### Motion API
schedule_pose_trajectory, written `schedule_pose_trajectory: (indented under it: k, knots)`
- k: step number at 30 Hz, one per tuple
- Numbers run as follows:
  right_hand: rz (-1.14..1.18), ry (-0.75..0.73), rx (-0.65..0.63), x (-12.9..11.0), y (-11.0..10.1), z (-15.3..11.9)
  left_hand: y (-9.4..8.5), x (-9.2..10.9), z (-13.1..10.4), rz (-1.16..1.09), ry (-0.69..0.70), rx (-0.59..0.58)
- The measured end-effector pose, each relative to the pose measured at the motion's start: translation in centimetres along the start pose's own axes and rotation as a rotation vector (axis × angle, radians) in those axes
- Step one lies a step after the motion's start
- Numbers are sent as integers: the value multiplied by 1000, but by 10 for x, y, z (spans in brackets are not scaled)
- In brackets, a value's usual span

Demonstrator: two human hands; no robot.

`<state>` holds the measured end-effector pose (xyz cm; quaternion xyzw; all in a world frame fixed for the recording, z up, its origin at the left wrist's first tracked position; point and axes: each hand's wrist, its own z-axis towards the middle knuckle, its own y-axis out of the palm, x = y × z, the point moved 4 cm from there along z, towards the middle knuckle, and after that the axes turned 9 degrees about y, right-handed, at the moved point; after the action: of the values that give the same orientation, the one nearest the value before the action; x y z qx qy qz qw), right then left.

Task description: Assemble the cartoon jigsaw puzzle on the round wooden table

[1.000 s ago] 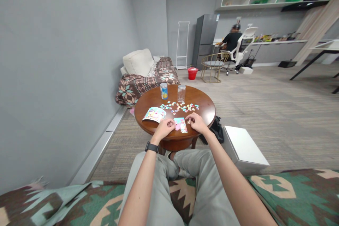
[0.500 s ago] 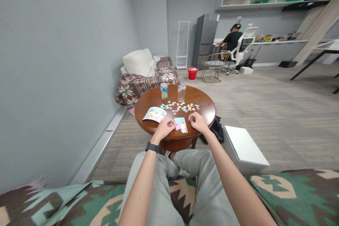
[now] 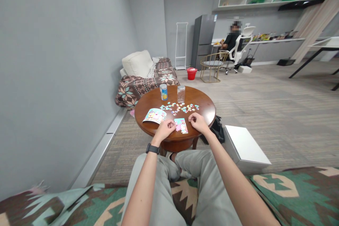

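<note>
On the round wooden table lies a partly joined jigsaw puzzle point(image 3: 182, 126), pink, white and light blue. My left hand point(image 3: 166, 128) is at its left edge, fingers curled together; what they hold, if anything, is hidden. To the right of the puzzle, my right hand point(image 3: 196, 121) pinches a small puzzle piece point(image 3: 189, 120) between thumb and fingers, a little apart from the joined part. Loose puzzle pieces point(image 3: 190, 107) are scattered beyond both hands. A curved picture sheet point(image 3: 154, 115) with cartoon figures lies left of the puzzle, partly behind my left hand.
A blue-labelled can point(image 3: 163, 92) and a clear jar point(image 3: 181, 94) stand toward the far side of the wooden table point(image 3: 143, 104). A white box point(image 3: 247, 143) is on the floor at right. Farther off, a person point(image 3: 231, 40) sits by the counter.
The piece in my right hand has turned slightly between the fingers. My left hand stays at the puzzle's edge. The person in the background has turned, and the view has shifted a little.
</note>
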<state>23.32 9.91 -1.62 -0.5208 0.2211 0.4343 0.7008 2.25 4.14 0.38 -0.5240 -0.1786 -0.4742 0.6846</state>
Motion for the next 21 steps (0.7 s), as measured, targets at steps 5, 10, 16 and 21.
schedule_pose_trajectory:
  k: [5, 10, 16, 21]
  knots:
    - [10, 11, 15, -1, 0, 0, 0, 0, 0, 2, 2, 2]
    - [2, 15, 22, 0, 0, 0, 1, -1, 0, 6, 4, 4]
    - [5, 19, 1, 2, 0, 0, 1, -3, 0, 19, 5, 3]
    - [-40, -29, -80, -1, 4, 1, 1, -5, 0, 28, 6, -5]
